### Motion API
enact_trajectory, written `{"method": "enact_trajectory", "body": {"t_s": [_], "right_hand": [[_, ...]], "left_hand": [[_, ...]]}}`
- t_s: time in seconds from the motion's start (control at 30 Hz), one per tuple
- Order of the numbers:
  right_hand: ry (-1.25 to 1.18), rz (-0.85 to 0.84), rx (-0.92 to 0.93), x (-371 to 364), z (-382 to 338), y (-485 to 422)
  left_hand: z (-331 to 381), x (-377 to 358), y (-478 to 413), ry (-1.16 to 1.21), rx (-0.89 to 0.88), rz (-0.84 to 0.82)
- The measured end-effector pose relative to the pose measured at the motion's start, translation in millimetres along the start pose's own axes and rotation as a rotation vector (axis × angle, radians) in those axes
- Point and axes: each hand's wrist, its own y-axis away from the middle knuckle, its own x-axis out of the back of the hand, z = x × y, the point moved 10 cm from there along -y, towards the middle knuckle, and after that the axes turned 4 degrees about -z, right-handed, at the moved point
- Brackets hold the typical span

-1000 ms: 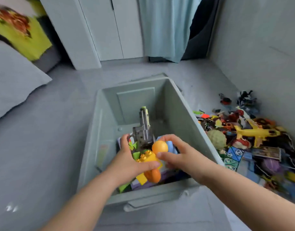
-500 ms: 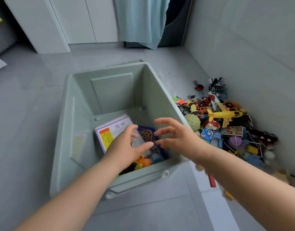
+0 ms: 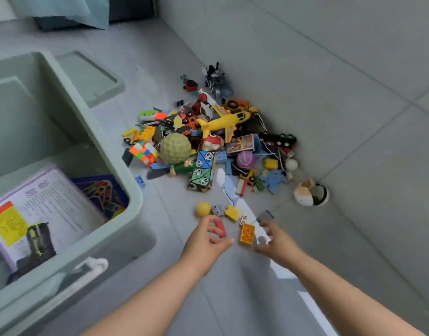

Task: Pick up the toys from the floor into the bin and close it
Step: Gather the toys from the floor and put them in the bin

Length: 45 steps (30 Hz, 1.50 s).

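Observation:
A pale green bin (image 3: 133,202) stands open at the left, with a booklet (image 3: 46,204) and a dark toy (image 3: 38,241) inside. Its lid (image 3: 92,78) lies flat on the floor behind it. A heap of toys rests against the wall, among them a yellow plane (image 3: 225,121), a knobbly green ball (image 3: 175,147) and a colour cube (image 3: 143,151). Nearer me lie a yellow ball (image 3: 203,209), a red brick (image 3: 220,227) and an orange brick (image 3: 247,234). My left hand (image 3: 205,241) hovers open over the red brick. My right hand (image 3: 277,241) is open beside the orange brick.
A grey tiled wall (image 3: 329,69) runs along the right behind the heap. A white round toy (image 3: 310,192) sits at the wall's foot. A blue curtain (image 3: 63,8) hangs at the top left. Grey floor tiles (image 3: 232,299) lie under my forearms.
Both hands let go of the toys inside the bin, came out with nothing in them and swung right to the loose bricks on the floor. The view turned right and down.

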Motion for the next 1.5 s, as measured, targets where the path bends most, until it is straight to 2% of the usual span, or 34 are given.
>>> {"method": "enact_trajectory", "body": {"t_s": [0.23, 0.3, 0.37, 0.43, 0.5, 0.57, 0.6, 0.67, 0.77, 0.83, 0.9, 1.07, 1.13, 1.23, 1.3, 1.43, 1.5], "right_hand": [[0.314, 0.075, 0.215, -30.7, -16.8, -28.4], [0.259, 0.105, 0.192, -23.2, -9.6, -36.1], [0.097, 0.144, 0.202, -14.2, -5.6, -35.4], [-0.061, 0.104, 0.344, -15.7, -17.8, -26.2], [-0.142, -0.03, 0.516, -25.6, -35.2, -13.5], [-0.177, -0.054, 0.545, -19.0, -41.0, -12.7], [-0.16, 0.008, 0.518, -9.5, -39.3, -19.6], [0.006, 0.129, 0.43, 4.3, -38.2, -37.8], [0.365, 0.063, 0.405, -19.2, -54.3, -59.7], [0.458, 0.037, 0.468, -39.8, -62.5, -64.1], [0.348, 0.082, 0.458, -39.2, -57.8, -66.5], [-0.151, 0.283, 0.401, -3.0, -45.3, -40.2], [-0.26, 0.211, 0.502, -9.3, -65.8, -8.7], [-0.218, 0.018, 0.64, -38.3, -93.6, 31.3], [-0.209, 0.054, 0.603, -28.8, -87.1, 27.9], [-0.148, 0.381, 0.295, 39.0, -24.7, -26.0], [0.0, 0.348, 0.149, 42.1, 2.5, -51.9]], "left_hand": [[-47.7, -31.4, -40.2, 0.072, 0.155, 0.091], [-54.2, -36.7, -42.5, 0.145, 0.181, 0.135], [-60.4, -40.7, -42.3, 0.22, 0.193, 0.168], [-67.1, -45.5, -42.0, 0.354, 0.209, 0.167], [-69.2, -48.9, -42.0, 0.513, 0.231, 0.139], [-70.8, -44.3, -42.4, 0.609, 0.252, 0.147], [-73.0, -40.5, -42.0, 0.63, 0.264, 0.161], [-78.7, -34.3, -39.0, 0.65, 0.298, 0.187], [-89.6, -30.5, -32.5, 0.719, 0.362, 0.229], [-94.3, -29.2, -28.3, 0.786, 0.412, 0.257], [-96.6, -27.1, -26.9, 0.821, 0.437, 0.27], [-91.8, -26.1, -31.0, 0.873, 0.402, 0.236], [-87.1, -34.7, -34.3, 0.929, 0.391, 0.171], [-81.3, -49.2, -36.4, 1.084, 0.381, 0.096], [-79.6, -52.2, -37.0, 1.119, 0.372, 0.1], [-85.2, -58.6, -35.0, 1.143, 0.405, 0.086], [-87.0, -61.5, -32.1, 1.171, 0.427, 0.075]]}}
